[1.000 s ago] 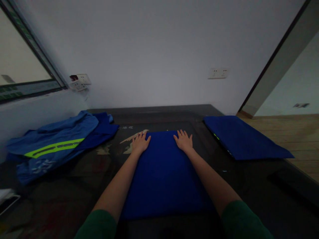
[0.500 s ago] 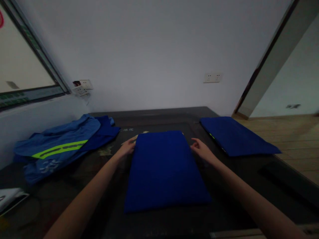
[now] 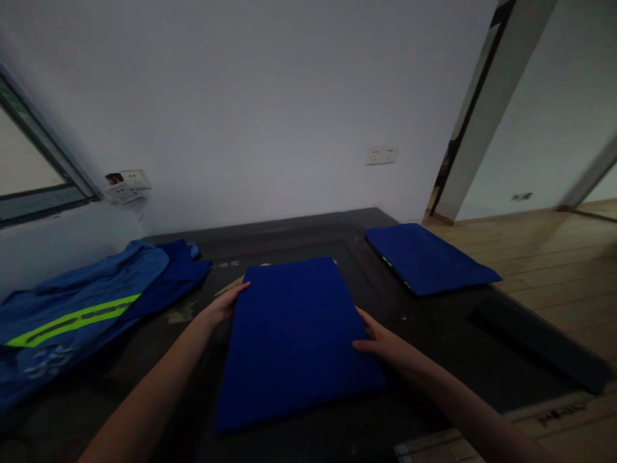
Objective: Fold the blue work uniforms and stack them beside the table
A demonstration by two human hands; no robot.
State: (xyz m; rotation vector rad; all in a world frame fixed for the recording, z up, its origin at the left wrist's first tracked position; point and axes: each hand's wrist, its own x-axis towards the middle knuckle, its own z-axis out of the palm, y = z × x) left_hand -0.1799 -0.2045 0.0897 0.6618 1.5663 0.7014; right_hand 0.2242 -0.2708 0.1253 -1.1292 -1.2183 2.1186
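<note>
Left hand (image 3: 224,308) is gripping the folded blue cloth (image 3: 289,341) at its 10 o'clock edge, right hand (image 3: 380,339) is pinching it around 3, thumb on top. It's sitting pretty much mid-table (image 3: 436,325). Another folded cloth (image 3: 427,260) is lying at 2 o'clock, rumpled clothes (image 3: 96,283) are sprawling toward 10.

Folded cloth (image 3: 289,341) mid-table (image 3: 308,235), L hand (image 3: 227,305) at its L edge, R hand (image 3: 378,337) at R edge. Garment pile (image 3: 108,276) on table's L; 2nd folded cloth (image 3: 424,260) R, nr far corner, slab (image 3: 537,344) in front of it. Wall (image 3: 260,96) behind table, w/ socket plate (image 3: 382,155).
</note>
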